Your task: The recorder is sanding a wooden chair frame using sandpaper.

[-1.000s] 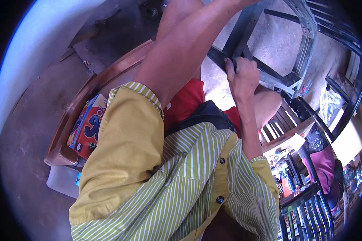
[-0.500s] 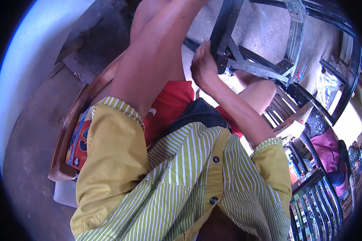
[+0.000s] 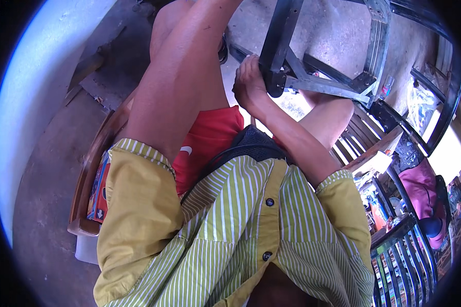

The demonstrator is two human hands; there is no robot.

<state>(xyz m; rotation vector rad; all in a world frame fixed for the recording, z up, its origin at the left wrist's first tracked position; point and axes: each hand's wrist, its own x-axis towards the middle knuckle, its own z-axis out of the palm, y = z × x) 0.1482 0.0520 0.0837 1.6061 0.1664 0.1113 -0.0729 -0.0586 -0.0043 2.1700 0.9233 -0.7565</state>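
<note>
Grey, scuffed floor spreads behind everything, brightest toward the upper right of the frame. Against it I have a squared black furniture post at upper middle, its long axis running from the top edge down and slightly left to a rounded black foot. A flat grey metal rail goes off rightward from near that foot.

Of the hands, the right hand is the one I see nearer: just left of the post's lower end, fingers pointing up along it, close together and slightly bent. I cannot tell from here whether they grip anything. The left forearm rises past the top edge, so I can't tell how open that hand is or what it holds.

Farther out, I see a brown wooden armrest at lower left, a black slatted chair at lower right, and a person in maroon above it.
</note>
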